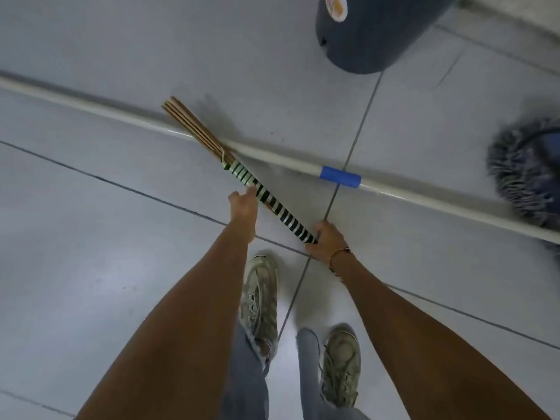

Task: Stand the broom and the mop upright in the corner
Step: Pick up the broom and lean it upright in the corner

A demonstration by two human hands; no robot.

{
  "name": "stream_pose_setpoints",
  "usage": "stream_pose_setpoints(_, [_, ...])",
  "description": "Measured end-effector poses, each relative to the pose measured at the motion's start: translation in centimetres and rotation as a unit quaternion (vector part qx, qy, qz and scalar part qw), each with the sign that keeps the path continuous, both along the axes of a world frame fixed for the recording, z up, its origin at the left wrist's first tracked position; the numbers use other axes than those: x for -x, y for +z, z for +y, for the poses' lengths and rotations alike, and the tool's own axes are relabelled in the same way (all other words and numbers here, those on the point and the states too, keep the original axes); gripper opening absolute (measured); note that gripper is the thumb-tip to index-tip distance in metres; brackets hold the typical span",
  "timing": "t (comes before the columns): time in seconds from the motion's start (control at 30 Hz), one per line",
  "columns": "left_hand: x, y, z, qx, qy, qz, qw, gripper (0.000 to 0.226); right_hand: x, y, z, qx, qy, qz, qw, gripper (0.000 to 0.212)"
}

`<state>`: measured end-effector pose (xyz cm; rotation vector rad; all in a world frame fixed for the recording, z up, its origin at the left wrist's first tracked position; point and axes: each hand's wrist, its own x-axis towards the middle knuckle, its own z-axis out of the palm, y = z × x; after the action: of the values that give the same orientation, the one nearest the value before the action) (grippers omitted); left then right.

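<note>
Broom [272, 204] down low, both hands on it! The right hand [325, 242] had its grip closed around the near end of the black-and-green banded handle; the left hand [242, 204] was pinching it further up, fingers only partly curled. From that grip the long axis ran up and to the left, its cane end lying across the white mop [188, 133] pole on the tiled floor [91, 237]. The mop stretched right toward its shaggy head. The right hand looked nearer the pivot for tipping it upright.
</note>
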<state>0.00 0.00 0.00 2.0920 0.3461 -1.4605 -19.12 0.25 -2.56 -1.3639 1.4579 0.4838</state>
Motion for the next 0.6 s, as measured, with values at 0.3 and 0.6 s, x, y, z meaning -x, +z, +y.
stream_pose_setpoints(0.3, [1.8, 6.2, -1.8, 0.126, 0.003, 0.049, 0.991, 0.022, 1.2, 5.3, -0.1, -0.03, -0.02, -0.028, 0.999, 0.026])
stream_pose_setpoints(0.6, [5.4, 33.1, -8.6, 0.257, -0.11, 0.019, 0.96, 0.017, 3.6, 29.3, -6.1, 0.072, -0.083, -0.056, 0.992, 0.02])
